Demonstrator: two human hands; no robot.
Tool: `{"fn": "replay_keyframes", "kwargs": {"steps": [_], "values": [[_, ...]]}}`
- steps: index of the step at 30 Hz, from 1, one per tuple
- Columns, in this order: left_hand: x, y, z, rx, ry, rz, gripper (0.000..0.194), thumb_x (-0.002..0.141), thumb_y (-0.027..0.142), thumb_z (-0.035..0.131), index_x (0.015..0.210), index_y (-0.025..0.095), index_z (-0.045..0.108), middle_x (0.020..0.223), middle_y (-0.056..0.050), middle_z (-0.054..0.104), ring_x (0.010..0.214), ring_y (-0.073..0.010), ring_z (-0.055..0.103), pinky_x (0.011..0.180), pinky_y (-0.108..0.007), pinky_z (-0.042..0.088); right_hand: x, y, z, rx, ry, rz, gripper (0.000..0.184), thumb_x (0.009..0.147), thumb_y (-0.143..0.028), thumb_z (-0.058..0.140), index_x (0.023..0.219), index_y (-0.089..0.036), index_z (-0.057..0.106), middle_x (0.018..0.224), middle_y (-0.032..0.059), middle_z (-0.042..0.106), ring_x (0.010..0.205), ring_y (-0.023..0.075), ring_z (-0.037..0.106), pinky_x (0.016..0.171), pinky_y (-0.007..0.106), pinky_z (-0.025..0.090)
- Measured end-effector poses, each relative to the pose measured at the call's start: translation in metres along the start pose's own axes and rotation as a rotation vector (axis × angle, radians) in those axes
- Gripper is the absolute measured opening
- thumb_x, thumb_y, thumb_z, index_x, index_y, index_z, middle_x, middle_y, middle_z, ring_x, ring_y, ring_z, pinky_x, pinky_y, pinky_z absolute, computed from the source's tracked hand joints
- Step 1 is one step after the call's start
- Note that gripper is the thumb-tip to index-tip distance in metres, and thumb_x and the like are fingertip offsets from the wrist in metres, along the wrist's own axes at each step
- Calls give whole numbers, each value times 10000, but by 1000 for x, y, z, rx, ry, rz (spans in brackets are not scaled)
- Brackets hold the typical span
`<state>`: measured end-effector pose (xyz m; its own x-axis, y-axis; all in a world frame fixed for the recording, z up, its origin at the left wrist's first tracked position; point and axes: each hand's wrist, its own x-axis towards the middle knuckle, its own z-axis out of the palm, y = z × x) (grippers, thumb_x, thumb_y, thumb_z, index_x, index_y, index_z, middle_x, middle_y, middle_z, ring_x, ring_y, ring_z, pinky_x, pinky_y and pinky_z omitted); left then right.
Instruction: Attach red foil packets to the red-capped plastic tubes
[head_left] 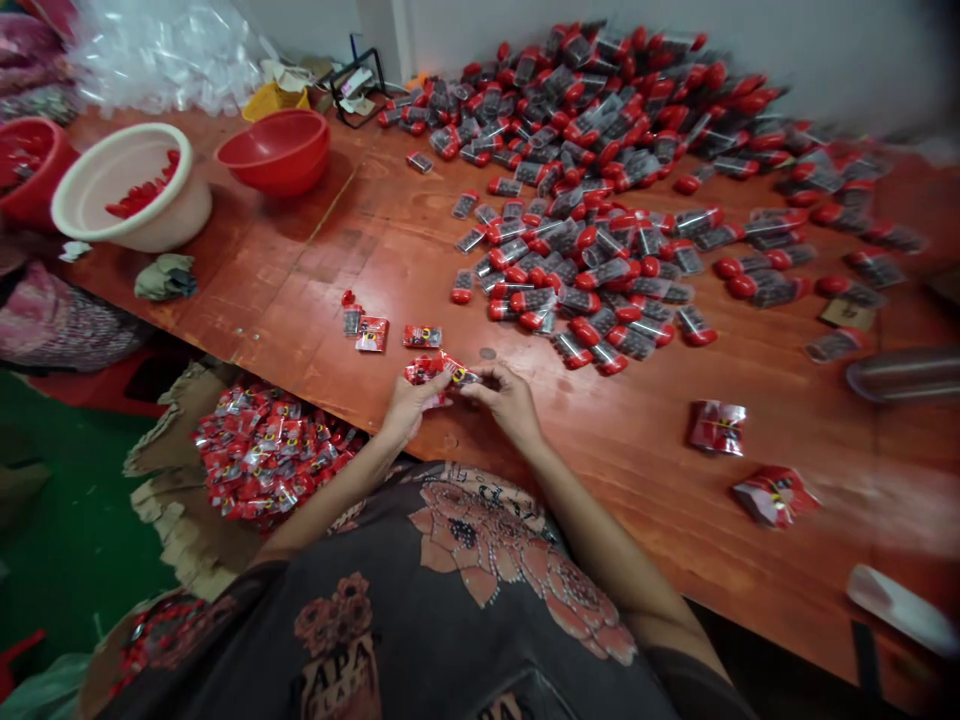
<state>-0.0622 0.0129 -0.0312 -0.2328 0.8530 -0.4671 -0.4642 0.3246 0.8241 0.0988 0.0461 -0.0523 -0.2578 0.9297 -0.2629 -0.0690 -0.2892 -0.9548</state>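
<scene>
Red printed packet (439, 370), glossy and creased, shows a small yellow mark and a darker end on its right side. It lies across the gap between the two hands, just above the near edge of the wooden bench (615, 440). The left hand (409, 408) pinches its left part, and the right hand (506, 400) pinches its right end, with the fingers (471, 391) of both hands closed narrowly on the film.

Two similar flat packets (373, 333) lie just to the far left of the hands, and a third (422, 336) lies closer to them. A small clear tube with a red cap (351, 318) sits beside the leftmost packet. Farther off, a large heap of capped tubes (585, 210) spreads across the far right of the bench. A small metal disc (488, 353) lies just beyond the right hand. Below the bench on the left, an open cardboard box (176, 480) holds a mound of finished red packets (270, 452).
</scene>
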Motion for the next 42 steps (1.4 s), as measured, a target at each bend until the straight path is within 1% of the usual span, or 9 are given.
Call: {"fn": "replay_keyframes", "kwargs": {"steps": [3,6,9,12,16,23,28,33,42], "values": [[5,8,-24,-117,190,108,321,621,320,842,849,140,706,897,-79,763,795,-187,710,706,-298,568,20,4,11,-97,-18,15,341,671,-415,770,913,-181,716,675,-13,656,523,145,540,510,276,444],[5,17,-37,-201,168,109,249,636,209,790,862,140,714,978,-101,767,961,-234,713,820,-339,564,31,3,25,-261,36,-139,370,700,-385,750,1018,-197,722,829,31,672,616,162,557,620,319,487],[4,17,-27,-213,72,37,250,638,164,781,881,140,726,975,-106,768,1021,-256,701,850,-352,558,27,-1,37,-380,50,-309,364,737,-374,742,1070,-232,701,985,59,659,730,179,581,747,352,506],[3,9,-2,-234,0,-23,245,637,162,792,874,142,735,905,-95,767,967,-246,712,822,-333,561,17,-4,35,-330,-51,-306,329,784,-380,697,1068,-222,649,973,44,676,770,177,611,726,321,511],[7,-6,32,-260,-91,-120,230,624,149,797,844,137,728,846,-67,758,793,-185,714,756,-292,567,4,-8,8,-378,-2,-263,331,827,-315,626,1144,-231,583,913,10,686,779,172,636,727,301,509],[9,-23,70,-65,-185,-118,328,526,177,875,795,146,690,744,-27,728,677,-163,684,645,-267,543,-26,-26,-50,-931,52,-346,485,888,-150,460,1347,-279,549,971,72,725,891,245,656,779,350,498],[10,-26,83,-50,-152,-104,464,452,180,912,855,153,683,769,-22,740,704,-190,698,722,-349,575,-18,-32,-85,-1095,44,-430,388,942,-221,465,1292,-296,616,968,79,728,900,267,627,786,381,494],[16,-22,84,-140,-135,-151,360,460,117,887,744,134,665,729,-18,723,652,-153,674,689,-302,575,9,-25,-127,-1251,197,-507,397,958,-144,385,1255,-206,641,1269,145,644,1119,314,537,955,484,440],[13,-6,86,-247,-30,-380,109,741,21,698,731,116,646,626,-1,660,514,-79,596,586,-219,514,-11,-16,-129,-1422,-127,-559,357,943,-236,518,1281,-199,628,1232,155,621,1131,316,534,958,446,460]]}}
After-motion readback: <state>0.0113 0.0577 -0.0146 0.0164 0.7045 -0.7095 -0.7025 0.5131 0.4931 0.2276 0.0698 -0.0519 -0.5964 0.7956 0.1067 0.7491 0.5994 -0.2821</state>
